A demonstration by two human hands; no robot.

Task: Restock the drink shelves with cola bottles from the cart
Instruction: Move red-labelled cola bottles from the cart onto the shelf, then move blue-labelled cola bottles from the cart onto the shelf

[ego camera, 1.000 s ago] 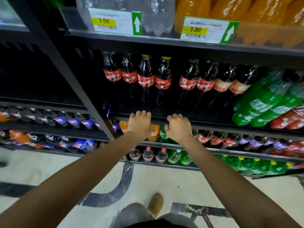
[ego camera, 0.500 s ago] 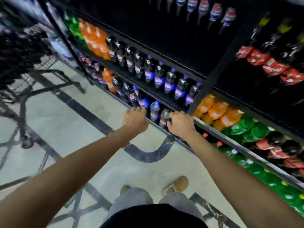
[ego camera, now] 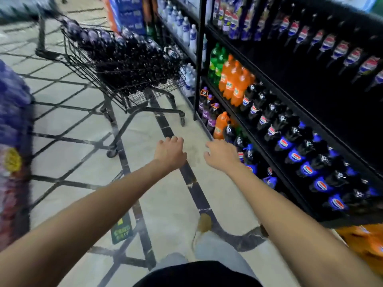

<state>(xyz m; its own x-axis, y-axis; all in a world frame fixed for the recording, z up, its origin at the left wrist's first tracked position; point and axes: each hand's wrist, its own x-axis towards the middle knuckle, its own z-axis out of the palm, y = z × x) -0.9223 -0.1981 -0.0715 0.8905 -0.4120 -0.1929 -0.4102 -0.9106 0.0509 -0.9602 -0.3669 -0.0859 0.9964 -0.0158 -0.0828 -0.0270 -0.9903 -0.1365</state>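
Even indoor light, floor (ego camera: 165, 195) bright and pale, only soft shadows. Shelves (ego camera: 310, 83) drop to near black inside, labels still readable as colour. Heavy motion blur at left edge and top-left corner; cart (ego camera: 89, 67) and its load smeared. Wide-angle bend tilts uprights and floor lines. Centre fairly sharp.

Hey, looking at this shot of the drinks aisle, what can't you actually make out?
All in the head view:
- bottles in the cart: motion blur, labels unreadable.
- purple mass on the left: blurred and cut by the frame edge, so it cannot be identified.
- orange items at bottom right: cut off by the edge.
- floor sticker: text too blurred to read.
- shelf depths: too dark to see any stock behind.
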